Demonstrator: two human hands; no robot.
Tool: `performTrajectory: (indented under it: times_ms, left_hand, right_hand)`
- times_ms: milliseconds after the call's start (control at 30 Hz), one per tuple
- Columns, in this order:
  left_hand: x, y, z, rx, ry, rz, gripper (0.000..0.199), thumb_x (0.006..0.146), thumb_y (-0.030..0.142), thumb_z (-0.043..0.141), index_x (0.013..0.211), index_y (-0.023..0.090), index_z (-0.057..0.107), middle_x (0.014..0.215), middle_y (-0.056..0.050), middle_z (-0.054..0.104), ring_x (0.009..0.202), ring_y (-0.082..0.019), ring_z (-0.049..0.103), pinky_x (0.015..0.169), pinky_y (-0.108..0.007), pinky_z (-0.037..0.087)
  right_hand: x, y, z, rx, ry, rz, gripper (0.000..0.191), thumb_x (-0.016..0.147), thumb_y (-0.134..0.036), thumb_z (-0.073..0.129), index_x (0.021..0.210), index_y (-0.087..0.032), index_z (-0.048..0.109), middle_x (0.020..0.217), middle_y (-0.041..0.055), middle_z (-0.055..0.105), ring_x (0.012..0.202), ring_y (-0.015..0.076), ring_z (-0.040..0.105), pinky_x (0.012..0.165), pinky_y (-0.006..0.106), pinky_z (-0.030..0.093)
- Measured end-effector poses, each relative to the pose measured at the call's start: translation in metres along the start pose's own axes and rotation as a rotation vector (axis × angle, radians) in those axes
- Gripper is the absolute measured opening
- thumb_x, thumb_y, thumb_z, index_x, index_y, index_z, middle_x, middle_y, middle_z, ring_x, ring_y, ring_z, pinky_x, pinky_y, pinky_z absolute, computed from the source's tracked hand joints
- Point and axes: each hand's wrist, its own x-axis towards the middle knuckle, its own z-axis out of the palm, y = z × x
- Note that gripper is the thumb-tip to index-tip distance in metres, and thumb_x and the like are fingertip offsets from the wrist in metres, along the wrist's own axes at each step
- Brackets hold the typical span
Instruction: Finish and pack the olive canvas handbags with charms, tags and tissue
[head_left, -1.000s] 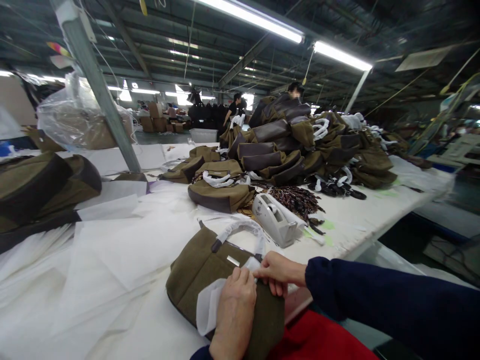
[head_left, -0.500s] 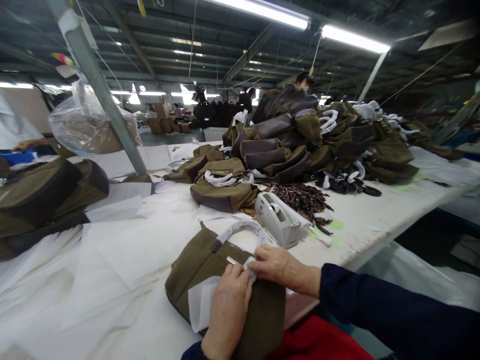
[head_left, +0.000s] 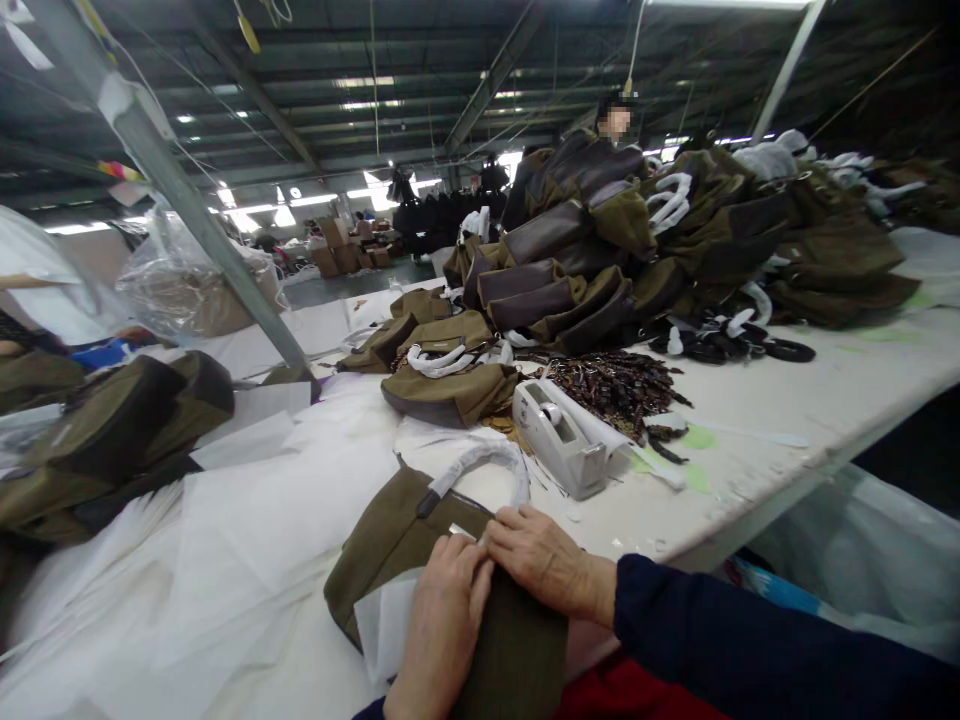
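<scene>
At far left we record a stack of olive and brown bags lying on white tissue sheets. Behind them stand a plastic-wrapped carton and a steel post.

At centre, the olive canvas handbag lies flat on the near edge of the table, with its white-wrapped handle arched toward the far side. A sheet of tissue paper shows at its left side, under the left hand. The right hand lies across the top edge of the bag, and the fingertips of the 2 hands meet there, pressed down close together. We cannot tell whether either hand pinches the paper.

We judge the canvas to be light and soft, likely to flex under load, and the tissue to be thin and easily torn. The wrapped handle and top edge appear the safest places to hold.

To the right we note a tape dispenser and a heap of dark brown trim pieces on the table. Beyond them is a large pile of bags. A navy sleeve crosses the near right corner.
</scene>
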Motion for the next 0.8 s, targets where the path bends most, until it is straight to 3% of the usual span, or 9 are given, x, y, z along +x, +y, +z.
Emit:
performTrajectory:
  times_ms: [167, 333, 433, 600, 800]
  left_hand:
    - [-0.011, -0.009, -0.020, 0.232, -0.039, -0.132, 0.026, 0.096, 0.017, 0.045, 0.113, 0.020, 0.065, 0.106, -0.005, 0.068, 0.099, -0.023, 0.062, 0.086, -0.037, 0.049]
    - [-0.033, -0.020, -0.024, 0.405, -0.002, -0.215, 0.030, 0.094, 0.022, 0.051, 0.123, 0.020, 0.061, 0.108, -0.005, 0.068, 0.102, -0.025, 0.061, 0.084, -0.036, 0.046]
    - [-0.038, -0.020, -0.021, 0.427, 0.031, -0.224, 0.025, 0.092, 0.021, 0.054, 0.116, 0.022, 0.064, 0.102, -0.004, 0.067, 0.096, -0.022, 0.061, 0.081, -0.034, 0.043]
    - [-0.044, -0.019, -0.019, 0.473, 0.054, -0.234, 0.003, 0.085, 0.020, 0.063, 0.087, 0.023, 0.065, 0.087, -0.001, 0.064, 0.086, -0.023, 0.057, 0.077, -0.035, 0.037]
    - [-0.061, -0.028, -0.022, 0.550, 0.078, -0.150, 0.011, 0.081, 0.012, 0.063, 0.082, 0.022, 0.061, 0.084, 0.000, 0.063, 0.081, -0.022, 0.053, 0.076, -0.036, 0.033]
  right_hand:
    - [-0.004, 0.009, -0.020, 0.130, -0.048, 0.090, 0.009, 0.093, -0.023, 0.061, 0.100, -0.017, 0.062, 0.097, 0.0053, 0.064, 0.091, 0.0240, 0.053, 0.073, 0.037, 0.042]
    - [0.013, 0.007, -0.040, 0.408, 0.009, 0.120, 0.041, 0.086, -0.035, 0.071, 0.121, -0.021, 0.057, 0.115, 0.0053, 0.062, 0.104, 0.0237, 0.051, 0.088, 0.036, 0.042]
    - [0.029, -0.003, -0.027, 0.472, -0.011, 0.062, 0.031, 0.087, -0.036, 0.070, 0.112, -0.020, 0.061, 0.107, 0.0044, 0.062, 0.098, 0.0218, 0.052, 0.086, 0.034, 0.041]
    - [0.036, -0.015, 0.001, 0.491, -0.025, 0.014, 0.022, 0.087, -0.039, 0.070, 0.094, -0.021, 0.060, 0.099, 0.0021, 0.059, 0.092, 0.0199, 0.048, 0.079, 0.032, 0.037]
    - [0.029, -0.014, 0.004, 0.454, 0.048, -0.038, 0.020, 0.093, -0.041, 0.061, 0.094, -0.021, 0.056, 0.101, 0.0022, 0.058, 0.094, 0.0201, 0.045, 0.083, 0.034, 0.033]
